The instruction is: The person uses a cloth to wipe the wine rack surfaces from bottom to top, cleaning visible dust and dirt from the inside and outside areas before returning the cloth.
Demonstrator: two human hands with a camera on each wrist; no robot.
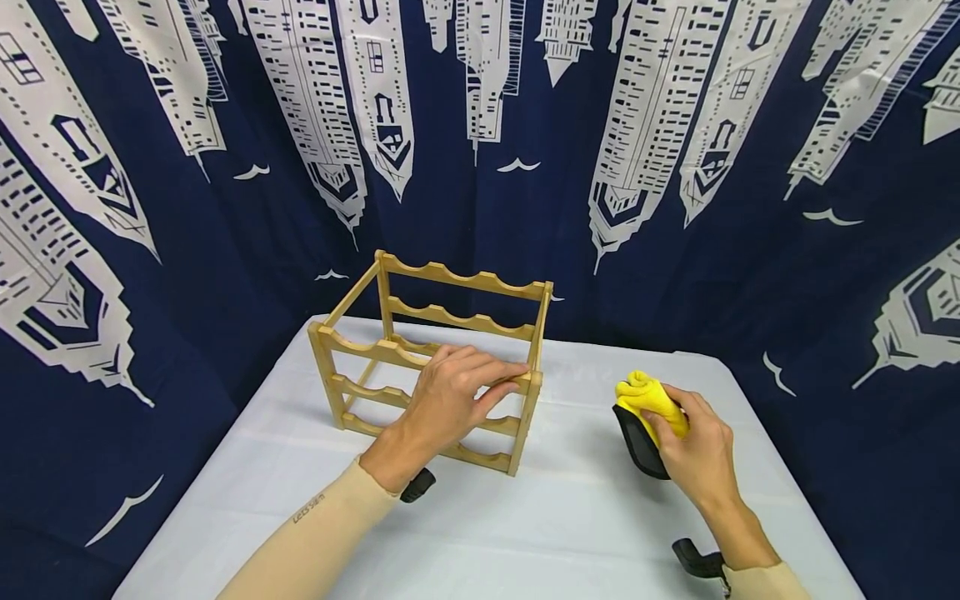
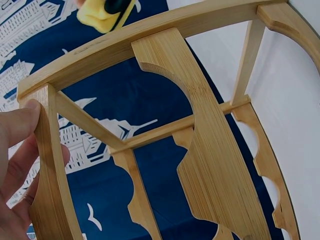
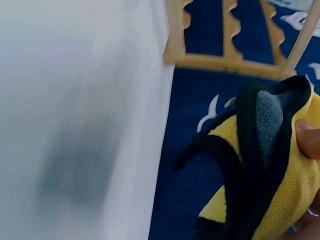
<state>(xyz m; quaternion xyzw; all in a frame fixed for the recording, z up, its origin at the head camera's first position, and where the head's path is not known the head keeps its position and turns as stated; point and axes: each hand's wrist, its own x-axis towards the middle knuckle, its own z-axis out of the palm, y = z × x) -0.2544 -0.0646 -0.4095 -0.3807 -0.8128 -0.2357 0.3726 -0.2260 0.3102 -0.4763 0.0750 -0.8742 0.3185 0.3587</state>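
Note:
A light wooden rack (image 1: 431, 360) with scalloped crossbars stands on the white table. My left hand (image 1: 456, 387) holds its near top bar by the right corner post; in the left wrist view the thumb (image 2: 31, 114) lies on one side of the bar and the fingers come round the other. To the right of the rack, my right hand (image 1: 697, 446) grips a bunched yellow cloth (image 1: 651, 404) with black edging. The right wrist view shows the cloth's folds, a grey patch and a loose black-edged flap hanging from it.
A white cover lies over the table (image 1: 585, 517). Behind and beside it hangs a dark blue curtain (image 1: 525, 217) printed with white buildings and birds. Black wrist camera mounts (image 1: 697, 558) show near both wrists.

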